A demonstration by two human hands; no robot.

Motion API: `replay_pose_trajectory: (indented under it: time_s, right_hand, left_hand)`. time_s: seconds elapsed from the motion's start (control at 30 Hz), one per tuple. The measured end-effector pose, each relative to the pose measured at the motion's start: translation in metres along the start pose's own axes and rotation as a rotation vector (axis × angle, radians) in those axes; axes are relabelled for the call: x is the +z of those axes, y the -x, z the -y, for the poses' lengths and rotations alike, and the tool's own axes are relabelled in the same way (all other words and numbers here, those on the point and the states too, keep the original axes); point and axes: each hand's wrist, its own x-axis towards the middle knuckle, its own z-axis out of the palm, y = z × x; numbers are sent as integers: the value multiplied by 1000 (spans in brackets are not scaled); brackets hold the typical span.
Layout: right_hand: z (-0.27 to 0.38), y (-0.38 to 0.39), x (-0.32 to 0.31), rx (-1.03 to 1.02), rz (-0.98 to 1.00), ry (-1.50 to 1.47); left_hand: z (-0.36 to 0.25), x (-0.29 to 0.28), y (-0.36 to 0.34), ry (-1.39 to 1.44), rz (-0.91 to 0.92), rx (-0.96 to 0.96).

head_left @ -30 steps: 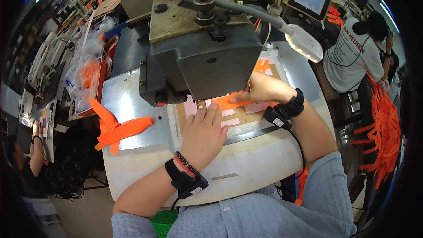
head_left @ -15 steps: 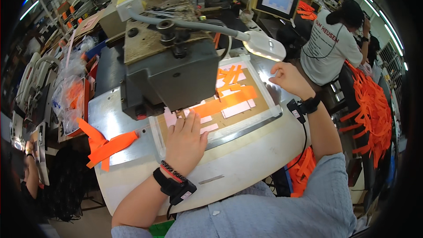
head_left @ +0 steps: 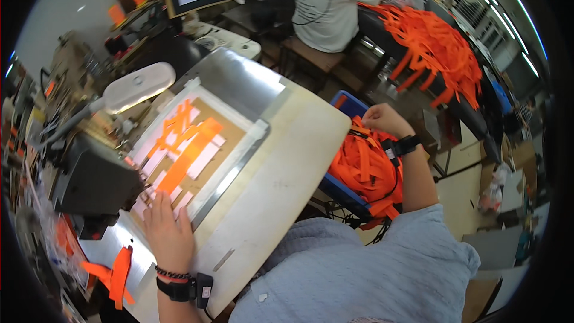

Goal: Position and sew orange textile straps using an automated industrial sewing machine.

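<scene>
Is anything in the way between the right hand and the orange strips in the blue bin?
Nothing visible is. The right hand is at the far end of the open blue bin, close by the orange strips; whether it touches them is unclear.

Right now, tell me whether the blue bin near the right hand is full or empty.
Full, by the look of it: orange strips heap up to the blue bin's visible rim.

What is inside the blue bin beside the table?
Orange strips fill the blue bin; the right hand is at their far edge. The bin's bottom, and anything under the strips, is covered and cannot be seen.
</scene>
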Motion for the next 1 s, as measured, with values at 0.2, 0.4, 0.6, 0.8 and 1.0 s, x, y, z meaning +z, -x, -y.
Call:
replay_pose_trajectory:
  time_s: [0.2,0.4,0.6,0.8,1.0]
  right_hand:
    - [-122,14,41,90,-209,86]
    - [-134,12,64,-32,-209,193]
    - [-108,7,93,-250,261,246]
    - [-117,-15,133,173,31,104]
    - [-134,-39,185,275,-316,-121]
  left_hand:
    - [3,1,0,-14,0,30]
    - [6,3,2,-18,3,51]
    - [9,5,2,-36,5,64]
    - [5,1,3,-23,-5,53]
    - [6,1,4,-23,-3,44]
